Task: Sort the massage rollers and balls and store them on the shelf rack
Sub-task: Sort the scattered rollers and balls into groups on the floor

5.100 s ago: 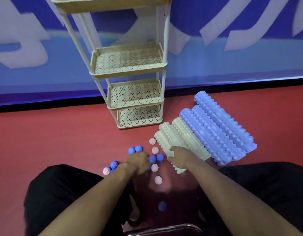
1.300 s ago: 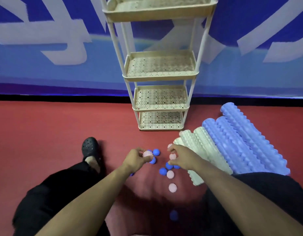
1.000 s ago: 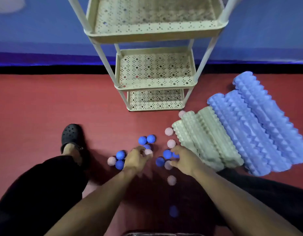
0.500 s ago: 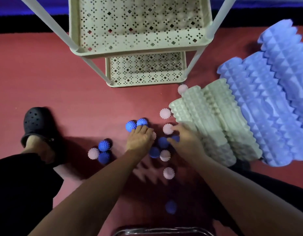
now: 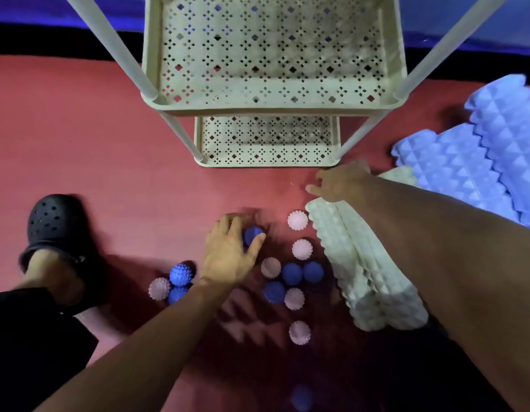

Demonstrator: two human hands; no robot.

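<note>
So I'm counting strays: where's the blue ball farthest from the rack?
Head view, bottom centre: a blurred blue ball lies alone on the red floor, nearer the person than the lowest pink ball.

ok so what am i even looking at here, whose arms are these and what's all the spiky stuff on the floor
There is no machine here: the one picture comes from a camera worn on a person's head, looking down at their own arms. The left hand curls over a blue spiky ball on the red floor. The right hand reaches past the pale ridged rollers towards the foot of the cream shelf rack; it is blurred, so whether it holds anything cannot be told. More blue and pink massage balls lie scattered between the arms, and lilac ridged rollers lie further right. The rack's visible shelves hold nothing yet. A black clog is on the person's foot.
</note>
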